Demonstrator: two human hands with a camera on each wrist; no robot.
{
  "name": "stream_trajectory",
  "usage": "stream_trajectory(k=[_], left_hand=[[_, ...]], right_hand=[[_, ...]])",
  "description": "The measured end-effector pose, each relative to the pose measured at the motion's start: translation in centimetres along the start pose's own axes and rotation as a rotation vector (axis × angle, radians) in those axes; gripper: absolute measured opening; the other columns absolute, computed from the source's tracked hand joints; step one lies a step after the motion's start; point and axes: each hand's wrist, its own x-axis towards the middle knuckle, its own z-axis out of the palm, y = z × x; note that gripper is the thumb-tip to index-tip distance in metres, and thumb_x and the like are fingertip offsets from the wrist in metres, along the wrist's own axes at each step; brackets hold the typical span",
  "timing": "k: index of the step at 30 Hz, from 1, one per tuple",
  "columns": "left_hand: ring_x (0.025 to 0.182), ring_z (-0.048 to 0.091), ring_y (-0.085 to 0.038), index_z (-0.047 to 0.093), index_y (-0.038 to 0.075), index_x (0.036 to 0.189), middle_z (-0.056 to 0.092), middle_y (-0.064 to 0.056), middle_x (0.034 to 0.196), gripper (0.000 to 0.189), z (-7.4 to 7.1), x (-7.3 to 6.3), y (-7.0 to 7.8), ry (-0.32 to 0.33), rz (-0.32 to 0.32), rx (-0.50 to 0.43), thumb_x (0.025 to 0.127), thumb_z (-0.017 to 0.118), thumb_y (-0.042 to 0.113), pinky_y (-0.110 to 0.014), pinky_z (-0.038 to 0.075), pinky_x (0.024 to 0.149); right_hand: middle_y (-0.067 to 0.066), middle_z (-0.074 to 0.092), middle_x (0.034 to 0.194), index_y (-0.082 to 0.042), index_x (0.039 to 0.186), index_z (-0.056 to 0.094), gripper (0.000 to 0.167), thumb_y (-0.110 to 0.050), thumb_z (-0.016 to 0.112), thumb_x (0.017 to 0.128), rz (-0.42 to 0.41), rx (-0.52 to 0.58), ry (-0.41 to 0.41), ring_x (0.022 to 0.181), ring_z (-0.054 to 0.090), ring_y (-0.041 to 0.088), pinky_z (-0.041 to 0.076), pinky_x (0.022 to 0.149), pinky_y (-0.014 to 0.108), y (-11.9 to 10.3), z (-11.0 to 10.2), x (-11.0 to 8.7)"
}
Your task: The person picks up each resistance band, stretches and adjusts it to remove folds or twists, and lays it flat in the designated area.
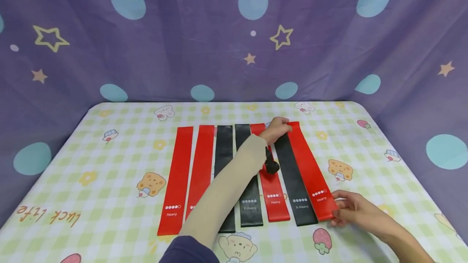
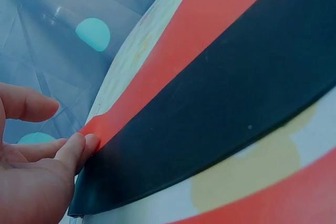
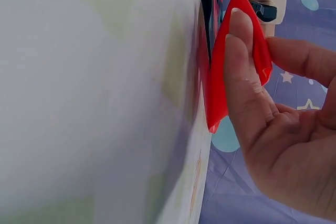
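A red resistance band (image 1: pixel 308 165) marked "Heavy" lies slanted at the right end of a row of flat bands. At its far end, my left hand (image 1: pixel 276 130) holds the corner with the fingertips; in the left wrist view, one digit of that hand (image 2: pixel 42 161) stands apart from the band. My right hand (image 1: pixel 356 210) pinches the near end between thumb and fingers, and the right wrist view shows this end (image 3: pixel 218 93) folded about the fingertips. Just left of it lies a black band (image 1: pixel 296 177) marked "X-Heavy", partly overlapped at its far end.
Further left lie another red band (image 1: pixel 276 198), two black bands (image 1: pixel 250 210) and two more red ones (image 1: pixel 173 190), partly behind my left sleeve (image 1: pixel 226 190). A checked cloth (image 1: pixel 120 190) covers the table. Behind it hangs a purple curtain (image 1: pixel 204 44).
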Motion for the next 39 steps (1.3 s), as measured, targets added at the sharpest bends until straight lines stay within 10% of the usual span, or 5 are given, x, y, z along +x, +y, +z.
stream_trajectory(k=[39], left_hand=[[0.107, 0.056, -0.029, 0.038, 0.000, 0.140, 0.043, -0.017, 0.139, 0.049, -0.18, 0.28, -0.02, -0.009, -0.018, -0.136, 0.092, 0.048, 0.002, -0.039, 0.045, 0.103]], right_hand=[[0.006, 0.066, 0.084, 0.010, 0.109, 0.047, 0.029, -0.011, 0.058, 0.092, 0.128, -0.177, 0.068, 0.071, 0.062, 0.016, 0.054, 0.063, 0.027, -0.49, 0.06, 0.14]])
